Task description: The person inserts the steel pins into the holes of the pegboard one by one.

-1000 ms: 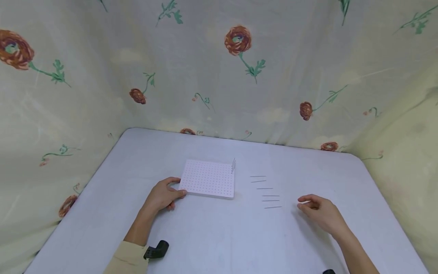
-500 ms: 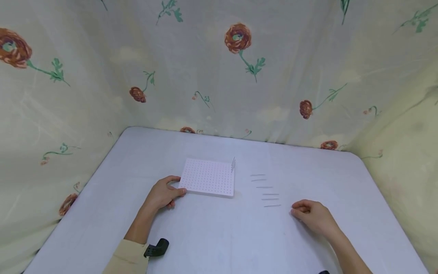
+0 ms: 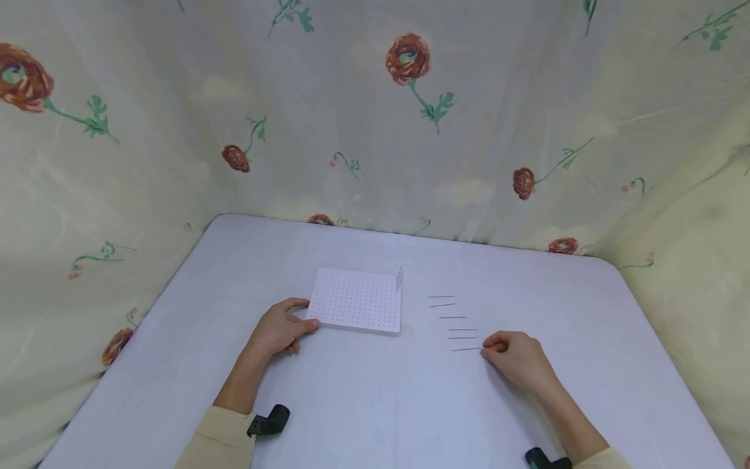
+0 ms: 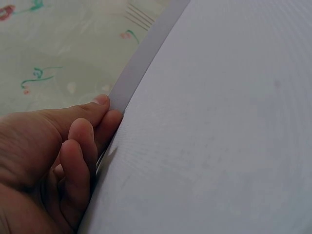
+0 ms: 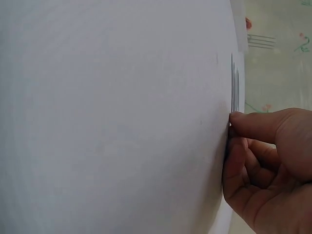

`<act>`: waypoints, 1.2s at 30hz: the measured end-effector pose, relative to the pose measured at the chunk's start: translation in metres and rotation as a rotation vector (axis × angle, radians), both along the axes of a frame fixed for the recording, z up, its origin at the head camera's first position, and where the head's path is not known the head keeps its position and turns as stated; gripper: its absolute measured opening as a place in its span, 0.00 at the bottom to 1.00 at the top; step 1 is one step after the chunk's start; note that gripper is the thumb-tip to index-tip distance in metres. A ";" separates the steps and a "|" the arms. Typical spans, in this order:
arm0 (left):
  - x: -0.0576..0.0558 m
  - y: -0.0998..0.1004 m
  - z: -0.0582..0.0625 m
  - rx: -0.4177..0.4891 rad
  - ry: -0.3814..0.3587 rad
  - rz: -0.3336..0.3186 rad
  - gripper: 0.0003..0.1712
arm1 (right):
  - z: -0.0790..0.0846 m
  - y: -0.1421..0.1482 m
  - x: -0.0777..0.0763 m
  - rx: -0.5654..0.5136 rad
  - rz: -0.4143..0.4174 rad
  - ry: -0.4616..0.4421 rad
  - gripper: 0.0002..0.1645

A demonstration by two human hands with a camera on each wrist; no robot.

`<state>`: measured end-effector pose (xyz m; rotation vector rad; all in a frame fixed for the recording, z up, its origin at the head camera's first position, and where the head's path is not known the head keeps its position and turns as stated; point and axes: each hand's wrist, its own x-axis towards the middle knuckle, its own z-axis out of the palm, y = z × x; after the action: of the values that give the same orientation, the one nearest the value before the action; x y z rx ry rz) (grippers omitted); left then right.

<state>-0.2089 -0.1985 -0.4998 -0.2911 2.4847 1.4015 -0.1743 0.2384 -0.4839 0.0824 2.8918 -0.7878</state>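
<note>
A white pegboard (image 3: 354, 299) with rows of small holes lies on the table left of centre. My left hand (image 3: 277, 331) grips its near left corner, thumb on the front edge and a finger on the left side. Several thin metal rods (image 3: 400, 279) stand in holes at the board's far right corner. To the right, more thin rods (image 3: 453, 317) lie in a loose column on the table. My right hand (image 3: 520, 359) pinches the right end of the nearest rod (image 3: 465, 350) between thumb and forefinger; the fingertips partly hide that end.
A white-covered table (image 3: 375, 404) carries everything. Flowered curtain cloth (image 3: 328, 117) hangs behind it and at both sides. Dark wrist devices (image 3: 268, 421) sit on both arms.
My right hand has moved left to the nearest rod, its thumb and forefinger closing on the end. My left hand stays on the pegboard's corner. The view has tilted slightly.
</note>
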 end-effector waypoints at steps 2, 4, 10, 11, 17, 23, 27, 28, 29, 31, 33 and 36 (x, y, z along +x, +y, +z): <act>-0.001 0.000 0.000 -0.005 0.003 -0.007 0.38 | 0.001 -0.001 -0.001 0.008 0.008 0.005 0.09; -0.002 -0.001 0.000 -0.009 0.006 -0.009 0.38 | 0.001 -0.003 -0.003 0.012 0.016 0.004 0.08; -0.002 -0.002 0.000 -0.014 0.007 -0.001 0.38 | 0.005 -0.006 -0.007 0.012 0.057 -0.002 0.06; -0.002 -0.003 0.000 -0.013 0.007 -0.002 0.38 | 0.006 -0.006 -0.008 0.014 0.066 -0.005 0.05; -0.002 -0.004 0.000 -0.003 0.002 0.002 0.38 | 0.012 -0.008 -0.014 0.072 0.149 -0.019 0.03; -0.001 -0.004 -0.002 0.014 0.000 0.005 0.38 | 0.018 -0.011 -0.025 0.147 0.309 0.007 0.06; 0.000 -0.004 -0.002 0.016 -0.003 0.006 0.38 | 0.017 -0.012 -0.029 0.200 0.383 0.002 0.06; 0.000 -0.004 -0.002 0.017 -0.003 0.006 0.38 | 0.016 -0.011 -0.030 0.211 0.395 -0.003 0.07; 0.000 -0.003 -0.002 0.018 -0.003 0.007 0.38 | 0.016 -0.011 -0.030 0.220 0.401 -0.010 0.07; 0.000 -0.002 -0.001 0.019 -0.006 0.005 0.38 | 0.015 -0.010 -0.029 0.238 0.416 -0.013 0.07; -0.001 -0.002 0.000 0.022 -0.009 0.001 0.38 | 0.014 -0.009 -0.028 0.232 0.416 -0.025 0.07; -0.002 -0.001 0.001 0.016 -0.004 -0.006 0.38 | 0.013 -0.006 -0.024 0.196 0.391 -0.044 0.07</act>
<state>-0.2105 -0.1993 -0.4990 -0.2828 2.4686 1.4164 -0.1985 0.2327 -0.4706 -0.4248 2.7984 -0.4268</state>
